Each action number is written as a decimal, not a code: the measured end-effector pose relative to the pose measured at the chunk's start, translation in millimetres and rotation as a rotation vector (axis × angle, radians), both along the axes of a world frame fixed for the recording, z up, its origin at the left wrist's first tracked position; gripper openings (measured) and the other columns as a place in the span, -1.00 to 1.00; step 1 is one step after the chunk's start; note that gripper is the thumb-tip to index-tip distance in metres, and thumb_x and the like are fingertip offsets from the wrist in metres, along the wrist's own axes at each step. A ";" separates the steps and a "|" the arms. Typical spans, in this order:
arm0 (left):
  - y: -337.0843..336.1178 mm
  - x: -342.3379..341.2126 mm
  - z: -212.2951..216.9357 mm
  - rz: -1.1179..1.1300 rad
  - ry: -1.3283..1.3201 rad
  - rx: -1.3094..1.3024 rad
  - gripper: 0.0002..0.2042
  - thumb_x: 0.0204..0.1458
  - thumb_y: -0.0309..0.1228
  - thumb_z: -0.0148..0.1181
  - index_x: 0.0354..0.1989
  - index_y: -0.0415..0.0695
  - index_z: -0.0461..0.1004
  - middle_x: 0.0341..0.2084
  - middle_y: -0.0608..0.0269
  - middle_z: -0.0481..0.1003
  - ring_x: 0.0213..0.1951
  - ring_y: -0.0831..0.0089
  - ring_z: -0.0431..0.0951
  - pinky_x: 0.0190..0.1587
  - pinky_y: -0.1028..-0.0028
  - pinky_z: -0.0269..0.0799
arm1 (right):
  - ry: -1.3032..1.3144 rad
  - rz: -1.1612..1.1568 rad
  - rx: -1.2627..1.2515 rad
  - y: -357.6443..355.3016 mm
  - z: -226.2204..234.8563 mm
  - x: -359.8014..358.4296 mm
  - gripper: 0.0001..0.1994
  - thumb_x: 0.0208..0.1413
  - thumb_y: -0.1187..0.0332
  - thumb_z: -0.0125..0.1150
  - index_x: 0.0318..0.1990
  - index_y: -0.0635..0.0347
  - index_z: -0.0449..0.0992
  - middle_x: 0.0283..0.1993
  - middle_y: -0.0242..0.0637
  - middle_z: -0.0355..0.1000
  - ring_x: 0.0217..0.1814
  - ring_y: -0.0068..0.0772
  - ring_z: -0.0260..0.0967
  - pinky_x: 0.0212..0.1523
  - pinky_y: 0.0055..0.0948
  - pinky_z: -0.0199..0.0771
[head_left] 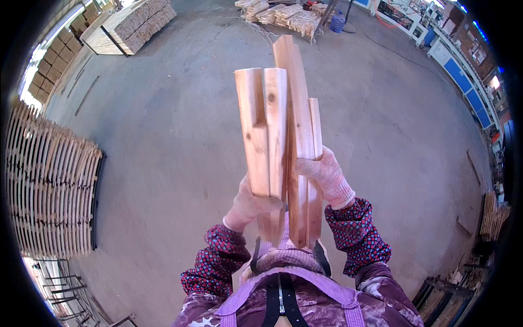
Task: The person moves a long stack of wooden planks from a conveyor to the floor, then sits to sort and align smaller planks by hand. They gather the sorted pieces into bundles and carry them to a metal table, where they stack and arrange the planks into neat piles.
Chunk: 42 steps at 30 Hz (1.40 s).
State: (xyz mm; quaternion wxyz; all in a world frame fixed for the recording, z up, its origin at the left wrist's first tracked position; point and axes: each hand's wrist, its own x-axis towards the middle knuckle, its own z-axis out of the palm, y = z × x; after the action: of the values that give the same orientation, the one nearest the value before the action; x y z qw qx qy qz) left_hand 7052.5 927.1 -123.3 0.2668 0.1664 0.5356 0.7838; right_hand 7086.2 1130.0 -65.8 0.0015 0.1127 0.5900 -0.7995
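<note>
Several short wooden boards [261,141] stand upright in front of my chest, held between my two gloved hands. My left hand [250,204], in a pale knit glove, is closed around the lower part of the left boards; one of these has a dark knot near its top. On the right, my right hand [324,174] grips the longer boards [299,136] at mid-length, its thumb across their face. The tops are uneven, with one board rising highest in the middle. The lower ends reach down close to my purple apron [294,259].
Grey concrete floor [163,152] spreads around me. Slatted stacks of boards [52,185] stand at the left, and a large lumber bundle [131,27] at the far left. Loose boards [283,15] lie piled ahead near a blue water jug [338,22]. Blue-and-white machinery [463,76] lines the far right.
</note>
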 end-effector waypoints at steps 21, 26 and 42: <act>48.4 -400.0 -22.9 -0.158 -0.379 0.482 -0.21 -0.33 -0.27 0.56 0.15 -0.28 0.36 -0.09 0.04 0.52 -0.08 0.15 0.57 -0.07 0.15 0.54 | -0.074 0.154 -0.047 67.1 -22.1 -403.5 -0.55 -0.05 0.37 0.42 0.01 0.33 0.47 -0.20 -0.34 0.51 -0.28 -0.57 0.46 -0.25 -0.50 0.55; 38.3 -511.7 -27.6 -0.042 -0.307 0.196 -0.28 -0.19 -0.31 0.47 0.20 -0.28 0.33 -0.05 0.13 0.52 -0.06 0.30 0.57 -0.01 0.28 0.56 | -0.137 0.102 0.172 40.2 0.5 -507.4 -0.50 -0.08 0.37 0.46 0.05 0.30 0.46 -0.16 -0.31 0.52 -0.18 -0.55 0.47 -0.13 -0.44 0.54; 76.4 -896.7 -22.7 0.174 -0.056 -0.137 -0.23 -0.22 -0.52 0.42 0.26 -0.21 0.20 0.08 0.16 0.45 0.07 0.35 0.51 0.12 0.34 0.49 | -0.037 -0.059 0.411 31.7 -49.2 -901.1 -0.17 -0.11 0.35 0.54 0.32 0.32 0.19 0.12 -0.22 0.44 0.16 -0.44 0.39 0.15 -0.37 0.48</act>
State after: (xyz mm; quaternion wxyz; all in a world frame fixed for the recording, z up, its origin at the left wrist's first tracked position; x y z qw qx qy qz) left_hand 6155.8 1003.5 -146.0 0.2232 0.0786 0.5926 0.7699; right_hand 6185.0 1161.7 -115.0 -0.0344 0.1425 0.7370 -0.6598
